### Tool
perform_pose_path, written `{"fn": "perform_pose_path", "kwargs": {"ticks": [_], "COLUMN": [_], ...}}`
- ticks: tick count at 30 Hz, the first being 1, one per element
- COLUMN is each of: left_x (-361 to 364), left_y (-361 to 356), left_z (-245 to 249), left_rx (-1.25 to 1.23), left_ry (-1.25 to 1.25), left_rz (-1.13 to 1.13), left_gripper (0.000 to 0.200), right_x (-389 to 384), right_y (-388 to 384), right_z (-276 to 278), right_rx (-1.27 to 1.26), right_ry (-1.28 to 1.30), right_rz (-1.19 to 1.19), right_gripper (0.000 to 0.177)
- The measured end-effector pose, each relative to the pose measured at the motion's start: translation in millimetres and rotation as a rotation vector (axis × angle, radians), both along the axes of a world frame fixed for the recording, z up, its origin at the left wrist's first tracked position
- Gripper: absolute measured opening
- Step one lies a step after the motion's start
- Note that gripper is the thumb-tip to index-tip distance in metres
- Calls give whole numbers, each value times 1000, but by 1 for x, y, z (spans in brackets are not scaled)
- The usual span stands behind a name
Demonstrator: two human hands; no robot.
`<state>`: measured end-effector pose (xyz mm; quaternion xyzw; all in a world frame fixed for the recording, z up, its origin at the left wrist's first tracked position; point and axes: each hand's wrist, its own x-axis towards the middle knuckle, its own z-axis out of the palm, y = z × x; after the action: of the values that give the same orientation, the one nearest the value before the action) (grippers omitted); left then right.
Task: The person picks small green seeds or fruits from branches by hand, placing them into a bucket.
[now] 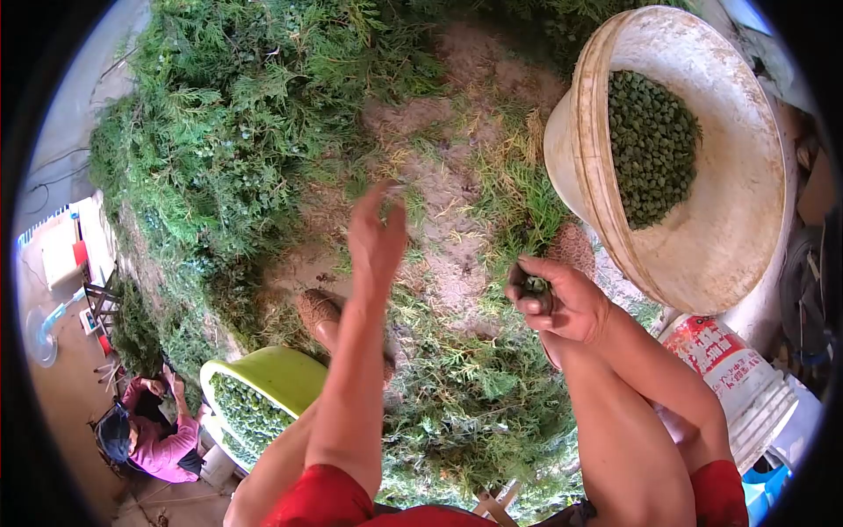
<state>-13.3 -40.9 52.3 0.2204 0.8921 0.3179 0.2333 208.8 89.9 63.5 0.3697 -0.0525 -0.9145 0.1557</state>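
Observation:
Over the littered ground, my left hand (pixel 378 230) reaches forward with thumb and index finger apart, nothing visible between them; its other fingers are partly hidden. My right hand (pixel 572 300) is palm up beside the large bucket, fingers curled around a few small green seed cones (pixel 536 285). To its upper right, the big off-white bucket (pixel 738 220) is tilted, with a heap of green cones (pixel 648 145) along its inner left side. Cut evergreen branches (pixel 219 149) bearing pale cones are piled ahead of my left hand.
A yellow-green tub (pixel 299 378) of green cones stands at lower left. Beyond it sits a person in a pink top (pixel 167 439). At right is a red-and-white printed bucket (pixel 724 360). Loose sprigs (pixel 474 378) cover the floor around my feet.

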Motion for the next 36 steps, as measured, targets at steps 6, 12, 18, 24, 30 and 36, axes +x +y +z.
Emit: {"fn": "perform_pose_path", "kwargs": {"ticks": [6, 12, 18, 24, 30, 36], "left_x": [-9, 40, -51, -26, 42, -73], "left_y": [-23, -45, 3, 14, 6, 4], "left_z": [-53, -15, -49, -37, 16, -62], "left_rx": [-390, -144, -76, -70, 161, -211], "left_ry": [340, -158, 388, 197, -490, 662], "left_rz": [-200, 86, 21, 10, -188, 108], "left_gripper": [56, 19, 17, 17, 29, 23], "right_x": [2, 4, 12, -2, -5, 7], "right_y": [0, 5, -3, -2, -1, -2], "right_z": [3, 2, -5, 2, 14, 2], "right_rx": [31, 72, 70, 304, 225, -25], "right_ry": [-135, -112, -124, -194, -176, -22], "right_rz": [54, 32, 38, 55, 51, 106], "right_gripper": [21, 21, 20, 22, 26, 22]}}
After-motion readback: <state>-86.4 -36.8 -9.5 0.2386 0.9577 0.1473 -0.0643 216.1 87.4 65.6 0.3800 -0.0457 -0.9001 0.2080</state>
